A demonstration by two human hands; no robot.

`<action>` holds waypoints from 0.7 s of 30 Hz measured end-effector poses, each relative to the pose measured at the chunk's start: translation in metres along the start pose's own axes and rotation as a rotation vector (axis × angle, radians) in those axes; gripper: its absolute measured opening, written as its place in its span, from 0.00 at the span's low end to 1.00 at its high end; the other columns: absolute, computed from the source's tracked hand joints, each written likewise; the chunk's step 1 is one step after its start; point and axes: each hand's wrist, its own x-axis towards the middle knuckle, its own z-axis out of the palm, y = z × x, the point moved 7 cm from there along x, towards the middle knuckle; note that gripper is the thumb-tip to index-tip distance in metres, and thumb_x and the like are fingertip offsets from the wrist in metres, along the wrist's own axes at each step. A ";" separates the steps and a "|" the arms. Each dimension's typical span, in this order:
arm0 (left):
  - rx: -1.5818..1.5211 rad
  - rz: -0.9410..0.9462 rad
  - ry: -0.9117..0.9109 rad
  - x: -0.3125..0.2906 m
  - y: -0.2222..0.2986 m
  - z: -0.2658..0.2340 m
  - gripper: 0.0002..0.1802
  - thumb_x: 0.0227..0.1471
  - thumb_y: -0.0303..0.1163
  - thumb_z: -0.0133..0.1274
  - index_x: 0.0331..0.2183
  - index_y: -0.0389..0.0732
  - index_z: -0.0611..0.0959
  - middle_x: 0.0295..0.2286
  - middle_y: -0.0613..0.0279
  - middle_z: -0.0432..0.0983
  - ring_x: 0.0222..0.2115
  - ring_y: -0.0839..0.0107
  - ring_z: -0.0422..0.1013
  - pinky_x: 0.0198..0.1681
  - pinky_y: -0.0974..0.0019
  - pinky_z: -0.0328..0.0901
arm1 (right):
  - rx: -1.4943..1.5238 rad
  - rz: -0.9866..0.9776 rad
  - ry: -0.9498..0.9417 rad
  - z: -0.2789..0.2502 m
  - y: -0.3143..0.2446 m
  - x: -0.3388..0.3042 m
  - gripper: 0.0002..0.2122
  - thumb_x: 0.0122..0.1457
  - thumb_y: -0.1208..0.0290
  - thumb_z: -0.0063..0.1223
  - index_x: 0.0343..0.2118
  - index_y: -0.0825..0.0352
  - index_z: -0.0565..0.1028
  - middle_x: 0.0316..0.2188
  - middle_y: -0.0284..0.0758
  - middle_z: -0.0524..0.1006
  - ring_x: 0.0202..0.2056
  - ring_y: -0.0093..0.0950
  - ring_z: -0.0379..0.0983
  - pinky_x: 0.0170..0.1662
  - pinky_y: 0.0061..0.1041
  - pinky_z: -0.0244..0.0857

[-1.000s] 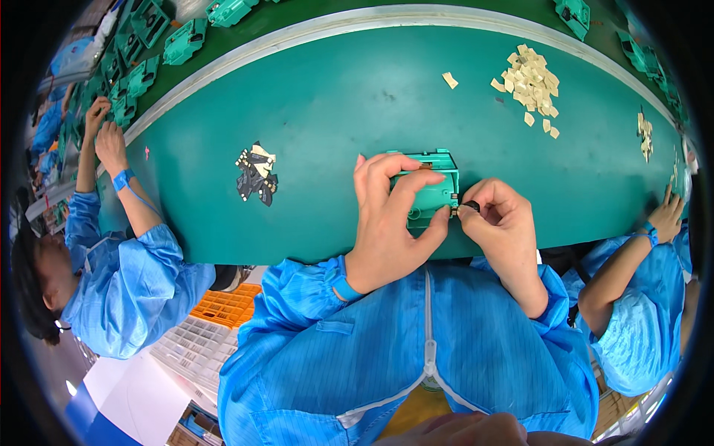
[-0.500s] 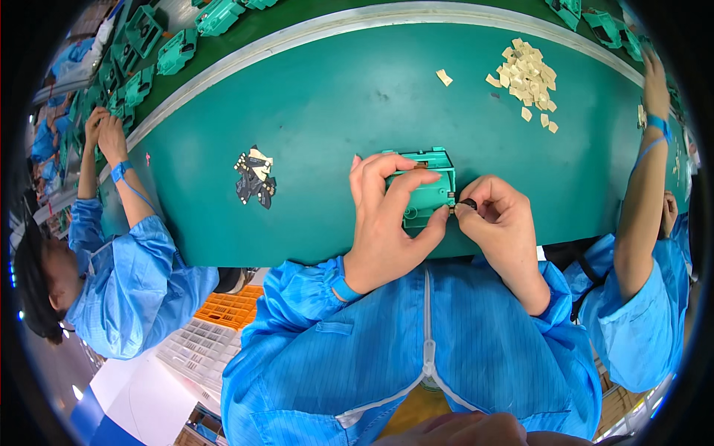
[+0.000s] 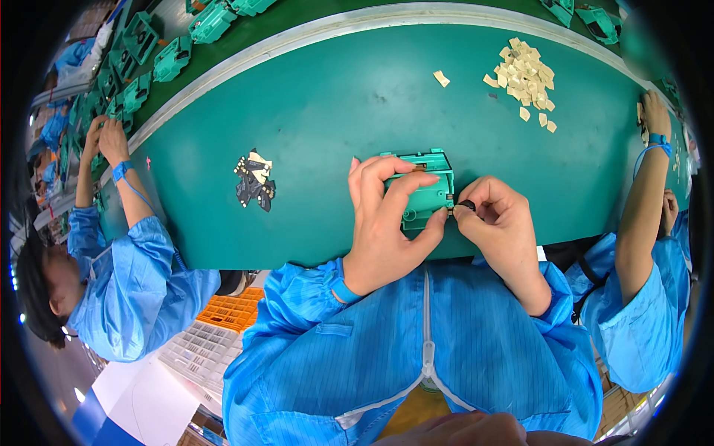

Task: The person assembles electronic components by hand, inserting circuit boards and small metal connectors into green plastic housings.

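A teal plastic housing (image 3: 430, 199) rests on the green mat close in front of me. My left hand (image 3: 390, 219) is wrapped over its left side, fingers across the top and thumb at the near right corner. Beside its right edge, my right hand (image 3: 500, 221) pinches a small black part (image 3: 467, 205) between thumb and fingertips. That part meets the housing's right side, where small metal pieces show; its exact kind is hidden by the fingers. Part of the housing lies behind my left fingers.
Black and cream small pieces (image 3: 255, 180) lie heaped at the left. A pile of cream tabs (image 3: 525, 74) sits far right, a stray tab (image 3: 442, 78) nearby. Beyond a pale rail (image 3: 312, 31), more teal housings (image 3: 211, 22) stand. Co-workers' arms reach in at left (image 3: 119, 160) and right (image 3: 645, 186).
My hands and the housing have hardly moved. The right co-worker's raised hand has come down toward the mat's right edge. Some housings beyond the rail have shifted left.
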 end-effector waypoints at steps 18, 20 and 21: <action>0.021 0.009 -0.012 -0.001 -0.002 0.003 0.28 0.39 0.25 0.67 0.46 0.47 0.80 0.50 0.58 0.66 0.55 0.53 0.59 0.65 0.38 0.46 | -0.062 -0.012 -0.031 -0.004 0.000 0.002 0.06 0.56 0.81 0.59 0.28 0.70 0.71 0.25 0.27 0.73 0.28 0.14 0.69 0.30 0.18 0.63; 0.022 0.010 -0.013 -0.001 -0.001 0.003 0.28 0.39 0.25 0.67 0.46 0.47 0.80 0.50 0.59 0.66 0.55 0.53 0.59 0.65 0.38 0.46 | -0.067 -0.005 -0.032 -0.004 0.000 0.002 0.06 0.56 0.81 0.59 0.28 0.70 0.72 0.25 0.27 0.73 0.28 0.14 0.69 0.30 0.18 0.63; 0.022 0.011 -0.011 -0.001 0.000 0.003 0.28 0.39 0.25 0.67 0.46 0.47 0.80 0.50 0.59 0.66 0.55 0.53 0.59 0.65 0.38 0.46 | -0.076 0.000 -0.035 -0.004 0.000 0.002 0.06 0.56 0.81 0.59 0.28 0.70 0.72 0.25 0.28 0.74 0.28 0.14 0.69 0.30 0.18 0.63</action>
